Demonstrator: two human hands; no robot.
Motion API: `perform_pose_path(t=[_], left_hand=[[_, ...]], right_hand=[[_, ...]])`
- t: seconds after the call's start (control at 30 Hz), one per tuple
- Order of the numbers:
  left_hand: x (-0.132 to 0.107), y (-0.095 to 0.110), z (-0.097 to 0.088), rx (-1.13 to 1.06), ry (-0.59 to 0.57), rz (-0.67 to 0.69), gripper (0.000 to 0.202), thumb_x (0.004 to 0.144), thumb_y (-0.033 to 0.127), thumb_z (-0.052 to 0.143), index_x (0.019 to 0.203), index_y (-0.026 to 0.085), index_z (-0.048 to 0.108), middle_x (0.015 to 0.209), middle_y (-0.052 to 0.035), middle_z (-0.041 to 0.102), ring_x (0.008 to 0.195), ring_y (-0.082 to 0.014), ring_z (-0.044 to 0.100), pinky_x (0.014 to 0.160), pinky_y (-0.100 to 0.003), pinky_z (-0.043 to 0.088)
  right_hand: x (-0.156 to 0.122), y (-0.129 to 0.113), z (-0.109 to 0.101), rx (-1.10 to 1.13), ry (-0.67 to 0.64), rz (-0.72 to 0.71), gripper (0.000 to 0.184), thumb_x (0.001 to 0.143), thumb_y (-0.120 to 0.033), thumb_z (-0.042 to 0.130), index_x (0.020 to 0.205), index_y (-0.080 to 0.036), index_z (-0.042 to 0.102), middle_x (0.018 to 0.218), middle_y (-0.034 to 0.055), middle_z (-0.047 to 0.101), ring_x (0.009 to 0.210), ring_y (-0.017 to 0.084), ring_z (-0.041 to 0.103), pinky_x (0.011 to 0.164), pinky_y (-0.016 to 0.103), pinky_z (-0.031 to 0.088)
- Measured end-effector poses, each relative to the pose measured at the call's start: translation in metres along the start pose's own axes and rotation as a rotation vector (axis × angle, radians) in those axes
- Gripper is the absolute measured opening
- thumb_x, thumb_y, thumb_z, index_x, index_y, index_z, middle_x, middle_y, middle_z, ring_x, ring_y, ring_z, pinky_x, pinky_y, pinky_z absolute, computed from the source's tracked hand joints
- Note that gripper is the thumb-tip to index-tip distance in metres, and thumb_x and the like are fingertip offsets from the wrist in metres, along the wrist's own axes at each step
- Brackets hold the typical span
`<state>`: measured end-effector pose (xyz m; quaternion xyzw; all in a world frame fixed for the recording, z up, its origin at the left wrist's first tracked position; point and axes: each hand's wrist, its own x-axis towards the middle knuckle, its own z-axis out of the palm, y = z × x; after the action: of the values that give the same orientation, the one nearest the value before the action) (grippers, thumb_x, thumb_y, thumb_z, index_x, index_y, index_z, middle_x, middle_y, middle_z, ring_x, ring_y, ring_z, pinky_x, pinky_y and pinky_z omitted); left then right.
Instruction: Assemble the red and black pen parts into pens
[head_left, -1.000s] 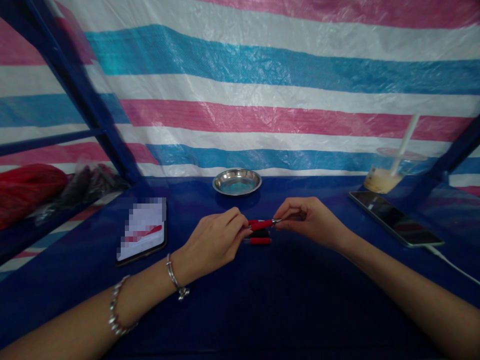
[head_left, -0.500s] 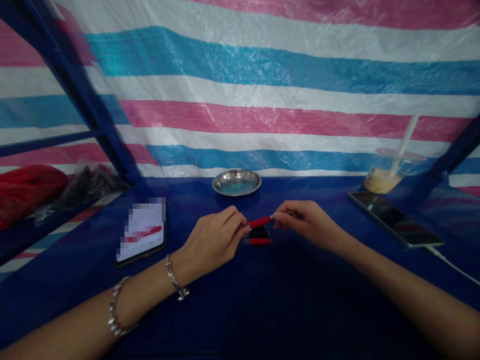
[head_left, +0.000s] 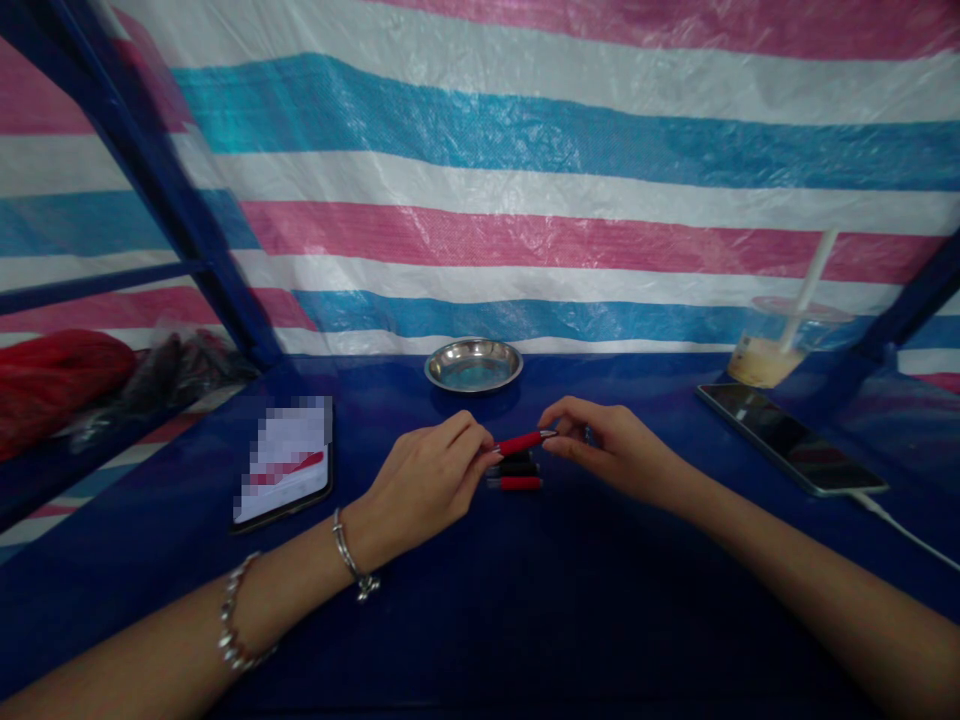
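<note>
A red ballpoint pen [head_left: 520, 443] with a silver tip is pinched at its left end between the thumb and fingers of my left hand [head_left: 439, 470]. The pen slants slightly, tip up to the right. My right hand [head_left: 611, 445] is at the tip, thumb and forefinger apart around it; whether they touch it is hard to tell. Just below the held pen, dark pens [head_left: 514, 468] lie in a row on the blue table, partly covered by the pen and my left fingers. Nearest me in that row is another red pen [head_left: 520, 483].
An oval metal dish [head_left: 473, 387] stands at the back. To the left lies a lit phone [head_left: 289, 470]; to the right, a dark phone [head_left: 791, 438] with a white cable [head_left: 900, 525]. Behind it is a plastic drink cup [head_left: 766, 362] with a straw. A striped sheet [head_left: 562, 230] hangs behind the table.
My right thumb and forefinger have spread from their pinch on the pen's right end, and the silver tip now shows. My left hand stays in place with the pen.
</note>
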<state>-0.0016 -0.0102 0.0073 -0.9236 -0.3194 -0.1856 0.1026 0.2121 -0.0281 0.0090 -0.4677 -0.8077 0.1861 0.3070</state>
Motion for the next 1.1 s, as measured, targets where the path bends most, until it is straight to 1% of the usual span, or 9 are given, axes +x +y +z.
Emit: perform_pose_path(t=[0.07, 0.17, 0.3, 0.37, 0.43, 0.6, 0.77, 0.93, 1.1], left_hand=[[0.0, 0.0, 0.0, 0.0, -0.003, -0.001, 0.02, 0.087, 0.025, 0.033, 0.086, 0.013, 0.049, 0.082, -0.0045, 0.052, 0.065, -0.0141, 0.05, 0.054, -0.026, 0.041], [0.0, 0.0, 0.0, 0.0, 0.0, 0.009, 0.019, 0.087, 0.025, 0.033, 0.086, 0.013, 0.049, 0.082, -0.0044, 0.052, 0.066, -0.014, 0.05, 0.054, -0.025, 0.041], [0.0, 0.0, 0.0, 0.002, 0.01, 0.007, 0.019, 0.087, 0.024, 0.033, 0.087, 0.014, 0.049, 0.082, -0.0041, 0.051, 0.066, -0.0138, 0.05, 0.055, -0.025, 0.041], [0.0, 0.0, 0.0, 0.005, 0.009, 0.008, 0.019, 0.087, 0.024, 0.033, 0.087, 0.014, 0.048, 0.083, -0.0041, 0.051, 0.066, -0.0139, 0.05, 0.055, -0.025, 0.041], [0.0, 0.0, 0.0, 0.011, 0.014, 0.011, 0.019, 0.087, 0.025, 0.032, 0.087, 0.013, 0.048, 0.083, -0.0042, 0.052, 0.065, -0.0138, 0.05, 0.055, -0.025, 0.041], [0.0, 0.0, 0.0, 0.022, 0.037, 0.012, 0.019, 0.087, 0.025, 0.033, 0.086, 0.013, 0.048, 0.082, -0.0044, 0.052, 0.066, -0.0139, 0.051, 0.054, -0.025, 0.042], [0.001, -0.001, 0.0, 0.014, 0.047, 0.014, 0.021, 0.088, 0.025, 0.032, 0.085, 0.013, 0.049, 0.082, -0.0042, 0.052, 0.066, -0.0134, 0.051, 0.055, -0.025, 0.042], [0.003, -0.007, 0.001, 0.074, 0.005, -0.104, 0.019, 0.087, 0.026, 0.034, 0.088, 0.014, 0.049, 0.085, -0.0042, 0.051, 0.068, -0.0135, 0.052, 0.055, -0.024, 0.04], [0.004, -0.021, 0.008, 0.166, -0.117, -0.229, 0.02, 0.088, 0.029, 0.035, 0.086, 0.016, 0.05, 0.082, -0.0032, 0.05, 0.066, -0.0144, 0.052, 0.052, -0.023, 0.037]], right_hand=[[0.0, 0.0, 0.0, -0.007, -0.003, -0.024, 0.015, 0.08, -0.028, 0.045, 0.082, -0.017, 0.055, 0.067, -0.0006, 0.057, 0.057, 0.009, 0.047, 0.052, 0.02, 0.032], [0.0, -0.001, -0.001, -0.025, -0.038, -0.023, 0.026, 0.084, -0.03, 0.038, 0.071, -0.016, 0.054, 0.064, 0.0001, 0.056, 0.059, 0.01, 0.049, 0.055, 0.021, 0.032], [0.0, -0.001, 0.0, -0.006, -0.015, -0.01, 0.018, 0.081, -0.032, 0.043, 0.084, -0.016, 0.054, 0.066, -0.0011, 0.055, 0.057, 0.009, 0.046, 0.052, 0.02, 0.031], [0.0, -0.001, 0.0, -0.011, -0.024, -0.032, 0.017, 0.081, -0.029, 0.043, 0.08, -0.016, 0.054, 0.066, -0.0009, 0.055, 0.057, 0.009, 0.046, 0.053, 0.02, 0.032], [0.0, 0.0, -0.001, -0.026, -0.051, -0.035, 0.025, 0.084, -0.03, 0.038, 0.071, -0.015, 0.054, 0.063, -0.0003, 0.054, 0.058, 0.009, 0.046, 0.054, 0.02, 0.032], [0.0, 0.0, 0.0, -0.024, -0.043, -0.001, 0.02, 0.081, -0.033, 0.043, 0.084, -0.017, 0.055, 0.064, -0.0011, 0.053, 0.056, 0.009, 0.044, 0.052, 0.02, 0.031], [0.0, 0.0, 0.0, -0.024, -0.062, -0.006, 0.026, 0.084, -0.032, 0.036, 0.073, -0.016, 0.054, 0.061, -0.0012, 0.051, 0.056, 0.009, 0.045, 0.053, 0.02, 0.032], [0.001, 0.002, -0.001, -0.072, 0.024, 0.071, 0.021, 0.081, -0.034, 0.043, 0.085, -0.017, 0.053, 0.064, -0.0007, 0.055, 0.056, 0.01, 0.047, 0.051, 0.021, 0.032], [0.0, 0.017, -0.01, -0.341, 0.026, 0.151, 0.013, 0.078, -0.027, 0.046, 0.08, -0.019, 0.056, 0.071, 0.0027, 0.059, 0.062, 0.013, 0.052, 0.056, 0.023, 0.034]])
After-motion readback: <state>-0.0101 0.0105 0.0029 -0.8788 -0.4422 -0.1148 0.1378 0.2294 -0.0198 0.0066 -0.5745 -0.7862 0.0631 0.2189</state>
